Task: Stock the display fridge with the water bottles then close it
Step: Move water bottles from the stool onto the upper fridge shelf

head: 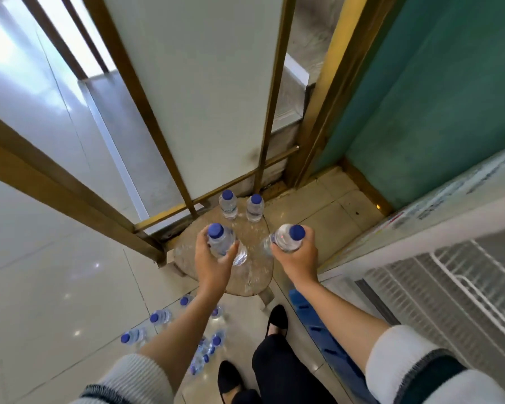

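Note:
My left hand (213,262) grips a clear water bottle with a blue cap (219,239) above a round wooden stool (251,275). In my right hand (299,256) is a second blue-capped bottle (287,239), tilted to the right. Two more bottles (228,204) (254,207) stand upright at the stool's far edge. Several bottles (161,316) stand on the floor below my left forearm. The display fridge (461,287) is at the right, its white wire shelf visible from above.
A brass-framed glass partition (187,112) rises just behind the stool. A teal wall (435,97) stands at the right. A blue crate (318,330) lies on the floor by the fridge. My black shoes (277,319) are on the tiled floor.

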### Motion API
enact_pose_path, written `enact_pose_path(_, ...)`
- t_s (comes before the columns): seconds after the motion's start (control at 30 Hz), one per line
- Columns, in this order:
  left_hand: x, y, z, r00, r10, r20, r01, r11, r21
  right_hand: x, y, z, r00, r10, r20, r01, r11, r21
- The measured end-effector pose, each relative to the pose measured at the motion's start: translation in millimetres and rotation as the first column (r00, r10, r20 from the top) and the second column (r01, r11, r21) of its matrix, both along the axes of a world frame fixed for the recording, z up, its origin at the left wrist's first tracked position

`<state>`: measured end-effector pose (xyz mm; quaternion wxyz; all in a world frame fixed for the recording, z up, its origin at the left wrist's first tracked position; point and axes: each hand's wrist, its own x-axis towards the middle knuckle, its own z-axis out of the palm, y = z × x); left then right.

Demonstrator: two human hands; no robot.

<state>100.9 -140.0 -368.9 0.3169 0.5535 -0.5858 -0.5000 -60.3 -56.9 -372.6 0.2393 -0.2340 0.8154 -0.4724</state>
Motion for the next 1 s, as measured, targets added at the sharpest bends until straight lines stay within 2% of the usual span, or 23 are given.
enact_pose_path(0.23, -3, 16, 112, 0.967, -0.118, -0.228, 0.090, 0.987, -0.131, 15, 24, 110, 0.998, -0.067, -0.019, 0.059, 0.957, -0.285)
enact_pose_path(0.43, -22, 29, 199, 0.918, -0.233, -0.320, 0.138, 0.947, -0.291, 14, 50, 197, 0.988, -0.125, -0.093, 0.065, 0.870, -0.488)
enact_pose_path(0.73, -88, 70, 307, 0.816, -0.465, -0.343, 0.249, 0.819, -0.517, -14, 120, 327, 0.933, -0.265, -0.244, 0.063, 0.787, -0.614)
enact_pose_path(1.0, -156, 137, 392, 0.641, -0.662, -0.389, 0.332, 0.696, -0.637, -44, 199, 409, 0.852, -0.442, -0.280, 0.139, 0.708, -0.693)
